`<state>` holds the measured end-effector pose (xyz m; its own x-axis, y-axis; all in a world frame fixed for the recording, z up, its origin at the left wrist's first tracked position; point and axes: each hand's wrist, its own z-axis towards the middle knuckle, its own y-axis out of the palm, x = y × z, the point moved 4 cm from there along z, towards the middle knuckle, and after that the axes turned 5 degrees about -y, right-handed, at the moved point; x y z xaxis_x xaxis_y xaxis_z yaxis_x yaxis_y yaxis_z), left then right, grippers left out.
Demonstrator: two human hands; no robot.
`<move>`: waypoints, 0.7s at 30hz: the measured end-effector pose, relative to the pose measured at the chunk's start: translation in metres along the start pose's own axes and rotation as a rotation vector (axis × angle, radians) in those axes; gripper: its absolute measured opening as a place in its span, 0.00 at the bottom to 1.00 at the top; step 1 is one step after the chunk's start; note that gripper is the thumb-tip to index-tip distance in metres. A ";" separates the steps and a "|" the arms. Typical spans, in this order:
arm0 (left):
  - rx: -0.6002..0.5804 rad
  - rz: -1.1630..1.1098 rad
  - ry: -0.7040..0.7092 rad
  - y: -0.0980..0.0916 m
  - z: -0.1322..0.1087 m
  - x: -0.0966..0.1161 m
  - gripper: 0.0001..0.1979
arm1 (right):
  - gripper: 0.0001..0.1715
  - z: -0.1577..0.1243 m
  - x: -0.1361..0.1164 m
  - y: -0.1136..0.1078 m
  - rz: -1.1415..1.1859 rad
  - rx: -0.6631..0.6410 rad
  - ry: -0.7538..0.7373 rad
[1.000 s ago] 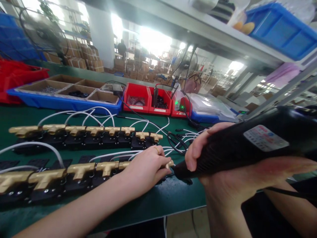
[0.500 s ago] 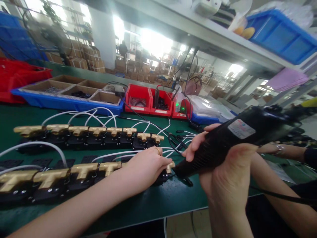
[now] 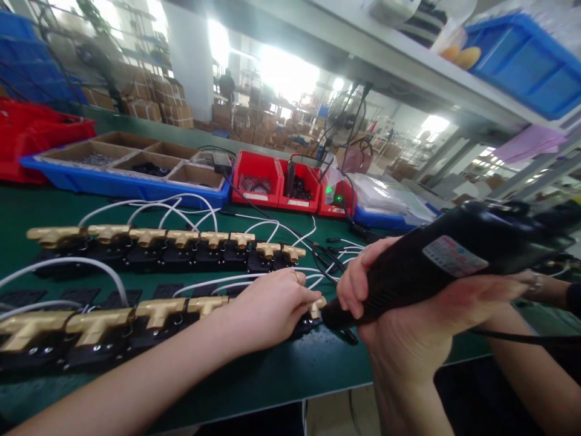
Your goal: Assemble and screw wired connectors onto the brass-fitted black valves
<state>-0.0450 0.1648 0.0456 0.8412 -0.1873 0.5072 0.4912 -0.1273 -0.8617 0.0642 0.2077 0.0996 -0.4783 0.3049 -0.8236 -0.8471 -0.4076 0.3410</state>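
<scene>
My right hand is wrapped round a black electric screwdriver with a white-and-red label. The tool slants down to the left, its nose beside the last unit of the front row; the bit itself is hidden. My left hand is closed over that unit, pinching its brass tee fitting, which sits on a black housing. Further brass tees on black housings run leftward in the same row, partly behind my left forearm. A second row of brass-topped units lies behind, with white cables looping from them.
Red bins with small parts and a divided blue tray stand along the back. Black cable plugs lie behind the screwdriver. A co-worker's arm is at the right. A blue crate sits on the overhead shelf.
The screwdriver's rear end has dropped slightly, and my right thumb now stretches further along its body. My left hand keeps its hold on the unit. The view has shifted slightly.
</scene>
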 end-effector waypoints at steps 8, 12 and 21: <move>0.046 0.012 0.022 0.001 0.000 -0.002 0.12 | 0.30 0.000 -0.024 0.000 0.017 -0.082 -0.125; 0.069 -0.020 0.065 0.002 0.001 -0.003 0.11 | 0.34 -0.004 -0.030 0.008 0.058 -0.106 -0.117; 0.059 0.060 0.002 -0.001 -0.004 -0.001 0.15 | 0.40 0.001 -0.027 -0.027 -0.082 -0.013 -0.163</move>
<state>-0.0470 0.1609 0.0456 0.8691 -0.1951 0.4546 0.4524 -0.0585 -0.8899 0.0999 0.2116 0.1132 -0.4401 0.4723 -0.7637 -0.8821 -0.3867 0.2692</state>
